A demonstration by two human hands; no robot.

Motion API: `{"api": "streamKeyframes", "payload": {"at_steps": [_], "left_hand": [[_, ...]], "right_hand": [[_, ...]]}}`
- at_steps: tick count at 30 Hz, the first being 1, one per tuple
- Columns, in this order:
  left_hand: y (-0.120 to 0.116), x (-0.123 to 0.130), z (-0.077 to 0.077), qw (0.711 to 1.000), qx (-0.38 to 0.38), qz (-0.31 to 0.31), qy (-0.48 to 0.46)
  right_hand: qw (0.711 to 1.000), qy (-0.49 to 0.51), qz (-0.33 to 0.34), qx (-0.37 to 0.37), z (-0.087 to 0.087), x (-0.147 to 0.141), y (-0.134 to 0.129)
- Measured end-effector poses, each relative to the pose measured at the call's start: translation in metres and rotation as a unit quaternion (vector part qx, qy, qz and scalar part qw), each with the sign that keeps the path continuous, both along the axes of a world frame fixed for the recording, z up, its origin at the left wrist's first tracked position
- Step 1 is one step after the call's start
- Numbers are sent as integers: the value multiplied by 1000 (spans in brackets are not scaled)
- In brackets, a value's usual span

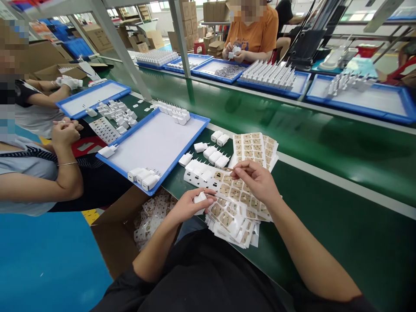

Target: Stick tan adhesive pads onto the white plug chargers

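Note:
My left hand (191, 204) is closed around a white plug-in charger (200, 198), just over the table's near edge. Above the sticker sheets, my right hand (253, 177) pinches a small brownish sticker (229, 169) between thumb and fingertips. Beneath it lies a sheet of brown stickers (238, 193), its left end peeled and showing dark holes. More sheets (234, 229) are piled under that one, and another few sheets (248, 147) lie behind. Several white chargers (211, 152) with metal pins stand on the green table left of the sheets.
A blue-rimmed tray (186, 149) to the left carries chargers at its corners and far edge. Below it, a cardboard box (120, 229) holds used sheets. Co-workers sit at left and across the green belt (292, 134). A metal post (121, 47) rises at the left.

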State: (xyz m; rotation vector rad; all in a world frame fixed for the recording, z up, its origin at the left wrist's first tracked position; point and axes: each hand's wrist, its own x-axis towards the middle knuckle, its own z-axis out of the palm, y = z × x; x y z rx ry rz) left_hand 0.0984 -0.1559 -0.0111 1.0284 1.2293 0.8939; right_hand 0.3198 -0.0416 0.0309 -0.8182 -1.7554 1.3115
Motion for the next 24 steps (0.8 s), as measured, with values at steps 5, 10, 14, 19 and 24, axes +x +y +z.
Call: {"api": "streamKeyframes", "payload": {"at_steps": [5, 10, 14, 19, 24], "left_hand": [[1, -1, 8, 982, 68, 35, -170], [5, 7, 16, 966, 114, 44, -227], [5, 9, 16, 976, 110, 39, -184], [0, 9, 13, 976, 163, 65, -131], [2, 18, 15, 973, 145, 79, -161]], "right_hand": [[991, -48, 46, 114, 4, -1, -7], [960, -77, 83, 257, 9, 0, -14], [968, -72, 69, 228, 10, -3, -17], [999, -38, 32, 18, 7, -13, -21], [1000, 0, 16, -20, 3, -20, -28]]}}
